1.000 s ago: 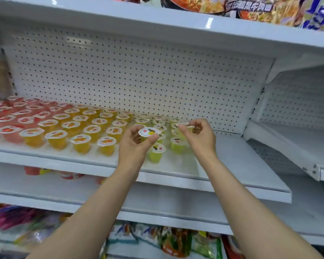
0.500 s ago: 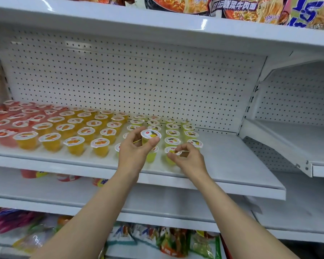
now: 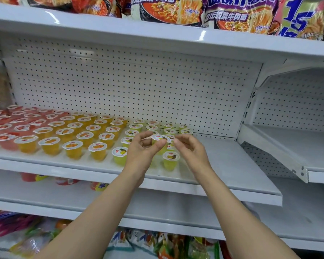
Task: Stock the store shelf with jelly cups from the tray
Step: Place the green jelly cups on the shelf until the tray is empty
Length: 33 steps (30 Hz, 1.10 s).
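Closest to the camera, two bare forearms reach up from the bottom edge toward the shelf [image 3: 223, 165]. Down low between them there's a jumble of snack bags [image 3: 157, 243] on the bottom level, pretty blurry.

Left hand [image 3: 142, 152] is up in front of the shelf with a green cup [image 3: 159, 140] pinched between thumb and fingertips, foil lid facing up. That cup is off the shelf, held just above the green ones already standing there. Right hand [image 3: 190, 148] is just beside it on the right, fingers loosely curled and holding nothing, so that grip is slack and fairly wide. Its fingertips sit very near the held cup's rim; can't tell if they actually touch.

On the shelf itself, the green cups [image 3: 170, 160] stand in short columns right behind and under the hands. Left of those are rows of orange cups [image 3: 74, 149], and further left the red cups [image 3: 7, 140] run out of the picture. The right half of the shelf is bare white metal.

Behind it all is the white pegboard [image 3: 129, 90]. A second shelf [image 3: 297, 146] sits off to the right at an angle. Up top, noodle packs [image 3: 176, 10] line the upper shelf.
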### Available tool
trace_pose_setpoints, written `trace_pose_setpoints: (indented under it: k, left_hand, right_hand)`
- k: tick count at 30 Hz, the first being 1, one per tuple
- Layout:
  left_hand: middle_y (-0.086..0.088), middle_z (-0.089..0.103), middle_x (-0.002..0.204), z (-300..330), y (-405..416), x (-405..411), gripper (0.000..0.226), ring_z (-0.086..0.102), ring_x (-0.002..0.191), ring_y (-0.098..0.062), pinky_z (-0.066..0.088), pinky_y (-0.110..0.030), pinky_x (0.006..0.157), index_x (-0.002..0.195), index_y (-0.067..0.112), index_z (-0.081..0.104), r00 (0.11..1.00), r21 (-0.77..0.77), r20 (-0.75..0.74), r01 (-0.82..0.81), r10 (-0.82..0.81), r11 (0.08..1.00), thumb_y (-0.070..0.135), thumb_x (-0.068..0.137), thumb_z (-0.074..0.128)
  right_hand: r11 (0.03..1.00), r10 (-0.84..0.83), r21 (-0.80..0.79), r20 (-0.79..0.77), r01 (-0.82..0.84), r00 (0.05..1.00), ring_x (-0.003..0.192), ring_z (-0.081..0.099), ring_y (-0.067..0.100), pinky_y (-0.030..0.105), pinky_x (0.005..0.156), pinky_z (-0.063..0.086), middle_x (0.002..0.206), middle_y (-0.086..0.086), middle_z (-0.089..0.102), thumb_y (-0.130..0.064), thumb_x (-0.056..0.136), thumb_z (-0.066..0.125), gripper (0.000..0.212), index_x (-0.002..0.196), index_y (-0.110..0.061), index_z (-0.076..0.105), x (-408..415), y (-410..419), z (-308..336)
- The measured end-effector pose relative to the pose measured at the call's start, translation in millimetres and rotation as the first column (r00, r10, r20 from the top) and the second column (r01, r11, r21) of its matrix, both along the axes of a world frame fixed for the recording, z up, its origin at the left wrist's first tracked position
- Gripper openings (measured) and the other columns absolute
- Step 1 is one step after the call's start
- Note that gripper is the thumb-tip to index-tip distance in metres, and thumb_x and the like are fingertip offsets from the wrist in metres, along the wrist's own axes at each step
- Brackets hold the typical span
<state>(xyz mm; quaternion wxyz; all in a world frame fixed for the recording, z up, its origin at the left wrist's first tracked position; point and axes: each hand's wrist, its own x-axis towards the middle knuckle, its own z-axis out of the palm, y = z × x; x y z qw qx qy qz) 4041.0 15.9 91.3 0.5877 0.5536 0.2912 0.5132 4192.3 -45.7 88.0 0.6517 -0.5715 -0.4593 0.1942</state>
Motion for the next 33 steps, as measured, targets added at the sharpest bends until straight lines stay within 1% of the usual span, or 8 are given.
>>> trace_pose_setpoints:
  k: [4,10,13,16,19,23,31,33]
  left_hand:
    - [-0.011,0.067,0.102,4.3,-5.7,11.8,0.041,0.064,0.091,-0.018,0.049,-0.027,0.077,0.108,0.011,0.057,0.996,-0.032,0.065,0.062,-0.06,0.998,0.024,0.077,0.081]
    - [-0.004,0.07,0.094,12.3,-13.3,22.9,0.034,0.065,0.084,-0.012,0.051,-0.024,0.075,0.103,0.007,0.067,0.996,0.043,0.025,0.086,-0.087,0.995,0.03,0.08,0.078]
    - [0.011,0.071,0.101,11.1,-13.7,23.4,0.023,0.063,0.099,-0.002,0.044,-0.01,0.079,0.105,0.019,0.072,0.98,0.272,-0.201,0.064,-0.009,0.96,0.036,0.09,0.068]
    - [0.008,0.064,0.129,-7.6,-6.8,23.6,0.035,0.04,0.138,-0.016,0.036,-0.03,0.104,0.122,0.029,0.068,0.812,0.519,-0.538,0.109,0.225,0.848,0.048,0.097,0.053]
    - [0.004,0.05,0.147,-26.6,-5.1,24.6,0.04,0.018,0.15,-0.022,0.019,-0.045,0.117,0.13,0.04,0.06,0.593,0.589,-0.711,0.211,0.377,0.78,0.055,0.099,0.04]
    - [0.009,0.039,0.154,-34.2,-7.6,27.3,0.041,0.012,0.151,-0.02,0.007,-0.047,0.12,0.134,0.046,0.053,0.484,0.595,-0.765,0.277,0.425,0.755,0.057,0.1,0.034]
    - [0.01,0.039,0.154,-37.6,-7.0,25.9,0.041,0.017,0.15,-0.02,0.004,-0.045,0.12,0.136,0.046,0.051,0.491,0.597,-0.762,0.279,0.422,0.752,0.056,0.099,0.036]
    - [0.01,0.039,0.154,-37.4,-7.3,25.7,0.041,0.016,0.15,-0.02,0.003,-0.045,0.12,0.137,0.046,0.051,0.491,0.593,-0.765,0.281,0.417,0.755,0.056,0.099,0.037]
  right_hand:
    - [0.964,0.267,0.035,-0.117,-0.264,0.957,0.102,0.067,0.016,0.039,0.088,0.055,0.115,0.0,0.071,-0.02,0.094,0.065,0.017,0.106,-0.011,0.072,-2.9,-8.6,21.8]
    - [0.971,0.238,0.075,-0.163,-0.228,0.958,0.093,0.069,0.018,0.038,0.08,0.06,0.108,0.011,0.073,-0.011,0.089,0.07,0.01,0.096,-0.006,0.073,7.8,-17.9,25.9]
    - [0.99,0.127,0.084,-0.14,-0.116,0.982,0.083,0.069,0.01,0.032,0.071,0.061,0.089,-0.003,0.075,-0.01,0.086,0.074,0.002,0.088,-0.011,0.074,18.2,-25.1,24.4]
    - [0.997,-0.051,0.056,-0.104,0.058,0.993,0.081,0.068,0.009,0.039,0.073,0.062,0.085,-0.002,0.074,-0.015,0.081,0.081,0.012,0.088,-0.01,0.073,31.9,-28.4,14.8]
    - [0.986,-0.167,-0.01,-0.042,0.166,0.985,0.077,0.067,0.009,0.043,0.074,0.062,0.08,-0.005,0.073,-0.02,0.075,0.086,0.018,0.084,-0.015,0.072,43.2,-29.5,-0.3]
    - [0.964,-0.238,-0.088,0.139,0.251,0.961,0.075,0.066,0.007,0.034,0.078,0.059,0.076,-0.013,0.072,-0.026,0.072,0.089,0.019,0.082,-0.022,0.073,48.2,-30.7,-18.6]
    - [0.928,-0.293,-0.168,0.222,0.332,0.93,0.079,0.064,0.005,0.006,0.065,0.044,0.085,-0.007,0.071,-0.025,0.073,0.088,0.024,0.09,-0.019,0.072,45.6,-33.1,-35.5]
    - [0.926,-0.294,-0.175,0.229,0.336,0.928,0.088,0.065,0.007,0.009,0.073,0.048,0.095,-0.008,0.071,-0.027,0.074,0.088,0.035,0.103,-0.018,0.071,44.9,-34.4,-36.5]
